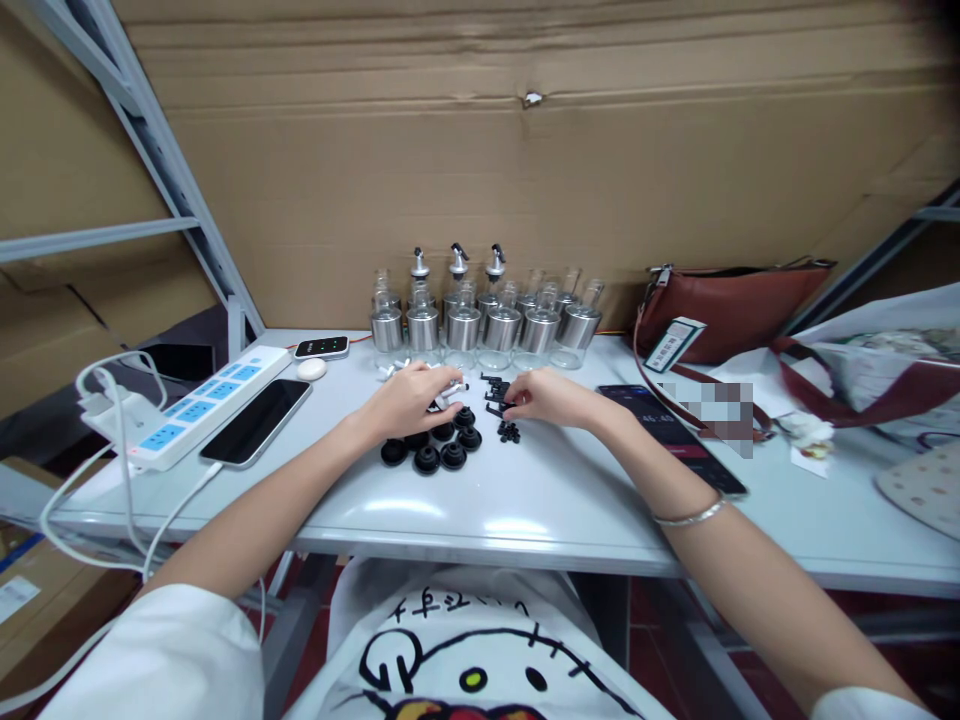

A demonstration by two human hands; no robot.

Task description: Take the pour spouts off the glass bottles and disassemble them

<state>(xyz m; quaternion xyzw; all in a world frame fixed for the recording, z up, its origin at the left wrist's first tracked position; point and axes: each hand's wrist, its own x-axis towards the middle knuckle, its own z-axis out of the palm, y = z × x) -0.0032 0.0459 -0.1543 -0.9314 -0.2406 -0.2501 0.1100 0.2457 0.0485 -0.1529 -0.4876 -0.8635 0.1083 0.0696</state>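
Observation:
My left hand (416,397) is closed around a small white plastic piece (451,393), its fingers over the pile of round black stoppers (427,458). More white pieces (391,371) lie partly hidden behind that hand. To the right, my right hand (546,397) pinches at a small black lever piece (495,408) in a loose group of similar levers (493,385). Tiny black parts (509,432) lie just in front of its fingertips. Behind both hands stand several glass bottles with steel sleeves (463,328); three carry pourer tops (458,262).
At left lie a white power strip (217,400) with cables, a phone (259,424), a small black device (322,347) and a white disc (312,369). A second phone (667,430) rests under my right forearm. A brown bag (735,305) sits at back right against the cardboard (450,150).

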